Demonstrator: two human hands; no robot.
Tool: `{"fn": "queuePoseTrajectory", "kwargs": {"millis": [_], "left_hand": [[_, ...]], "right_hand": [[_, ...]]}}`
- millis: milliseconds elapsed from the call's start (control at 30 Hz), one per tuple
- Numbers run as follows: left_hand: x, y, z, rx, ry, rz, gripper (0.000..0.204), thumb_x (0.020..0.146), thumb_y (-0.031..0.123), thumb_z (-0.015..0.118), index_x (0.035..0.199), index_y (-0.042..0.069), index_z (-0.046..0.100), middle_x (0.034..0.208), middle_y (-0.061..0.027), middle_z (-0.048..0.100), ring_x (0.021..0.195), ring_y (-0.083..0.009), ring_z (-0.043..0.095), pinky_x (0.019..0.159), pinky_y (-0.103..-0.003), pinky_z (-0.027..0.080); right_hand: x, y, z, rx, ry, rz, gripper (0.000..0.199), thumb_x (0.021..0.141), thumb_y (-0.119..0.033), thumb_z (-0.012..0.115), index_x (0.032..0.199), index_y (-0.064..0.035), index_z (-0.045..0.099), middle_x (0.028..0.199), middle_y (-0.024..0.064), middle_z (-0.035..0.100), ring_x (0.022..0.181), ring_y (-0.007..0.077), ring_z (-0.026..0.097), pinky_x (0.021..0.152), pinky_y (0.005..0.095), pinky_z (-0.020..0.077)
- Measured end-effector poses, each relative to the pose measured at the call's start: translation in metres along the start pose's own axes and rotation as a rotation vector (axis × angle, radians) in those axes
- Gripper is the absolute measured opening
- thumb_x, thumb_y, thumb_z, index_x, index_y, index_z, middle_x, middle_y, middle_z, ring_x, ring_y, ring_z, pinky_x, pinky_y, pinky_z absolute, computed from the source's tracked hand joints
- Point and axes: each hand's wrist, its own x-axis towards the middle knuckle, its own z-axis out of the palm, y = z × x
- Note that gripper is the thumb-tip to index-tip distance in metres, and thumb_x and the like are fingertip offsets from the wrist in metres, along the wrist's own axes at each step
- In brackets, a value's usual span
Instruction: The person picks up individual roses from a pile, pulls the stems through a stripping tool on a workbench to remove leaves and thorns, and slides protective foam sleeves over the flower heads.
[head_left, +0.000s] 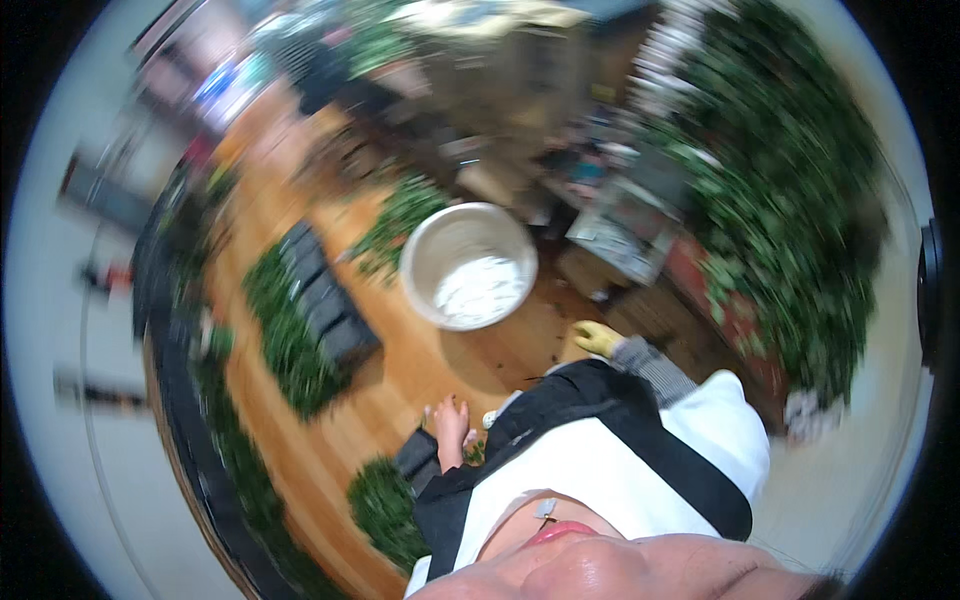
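Observation:
My bare left hand [452, 425] hangs over the wooden floor beside a dark-wrapped bundle [417, 455] of green stems. Its fingers are spread a little and nothing shows in them. My right hand [597, 338], in a yellow glove with a striped grey cuff, is out to the right near a cardboard box [650, 325]. Its fingers look loosely bent and apart, though blurred, with no object visible in them. Ahead of both hands stands a pale round tub [415, 275] holding white pieces [482, 290] that are too blurred to name.
Dark-wrapped blocks [325, 295] with green foliage [285, 340] lie in a row at the left. Loose greens [395, 225] lie beside the tub. A large heap of leafy branches [790, 200] fills the right, beside a clear bin [630, 225]. The far area is smeared.

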Motion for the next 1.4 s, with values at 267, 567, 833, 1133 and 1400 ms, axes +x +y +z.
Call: {"fn": "queuePoseTrajectory", "kwargs": {"millis": [267, 567, 833, 1133, 1400], "left_hand": [[0.076, 0.338, 0.038, -0.059, -0.104, 0.745, 0.031, 0.095, 0.013, 0.061, 0.123, 0.000, 0.060, 0.117, -0.0205, 0.065, 0.111, -0.0380, 0.059, 0.096, -0.044, 0.046], [0.054, 0.549, 0.076, -0.071, -0.229, 1.237, 0.026, 0.091, 0.003, 0.062, 0.117, 0.002, 0.063, 0.111, -0.0176, 0.063, 0.105, -0.0365, 0.059, 0.091, -0.044, 0.047], [0.108, 0.589, 0.099, -0.085, -0.177, 1.151, 0.024, 0.089, -0.001, 0.059, 0.113, 0.001, 0.063, 0.108, -0.0179, 0.064, 0.102, -0.0378, 0.060, 0.091, -0.044, 0.047], [0.114, 0.604, 0.074, -0.131, -0.077, 1.078, 0.027, 0.086, -0.003, 0.062, 0.113, 0.002, 0.062, 0.107, -0.0170, 0.065, 0.099, -0.0365, 0.062, 0.086, -0.042, 0.051], [0.167, 0.562, 0.047, -0.222, 0.039, 0.985, 0.026, 0.084, -0.004, 0.063, 0.109, 0.001, 0.064, 0.107, -0.0164, 0.065, 0.098, -0.0357, 0.062, 0.084, -0.042, 0.051]], "right_hand": [[-0.117, 0.015, -0.181, 0.581, 0.315, -0.161, 0.051, 0.096, -0.017, 0.061, 0.143, -0.0005, 0.048, 0.132, 0.0131, 0.060, 0.124, 0.0205, 0.056, 0.105, 0.0337, 0.0441], [-0.233, 0.074, -0.297, 0.716, 1.223, 0.002, 0.051, 0.099, -0.018, 0.059, 0.145, -0.0046, 0.043, 0.141, 0.0171, 0.055, 0.129, 0.0267, 0.055, 0.105, 0.0397, 0.0488], [-0.374, 0.127, -0.372, 0.254, 1.761, 0.451, 0.048, 0.097, -0.017, 0.059, 0.141, 0.0000, 0.049, 0.143, 0.0228, 0.052, 0.134, 0.0308, 0.049, 0.114, 0.0415, 0.0370], [-0.220, 0.124, -0.398, 0.319, 1.211, 0.330, 0.052, 0.100, -0.019, 0.056, 0.147, -0.0013, 0.042, 0.147, 0.0206, 0.049, 0.135, 0.0317, 0.049, 0.113, 0.0416, 0.0391], [-0.059, 0.103, -0.468, 0.068, 1.146, 0.120, 0.044, 0.099, -0.014, 0.054, 0.142, -0.0060, 0.051, 0.145, 0.0152, 0.052, 0.132, 0.0333, 0.051, 0.110, 0.0443, 0.0426]]}}
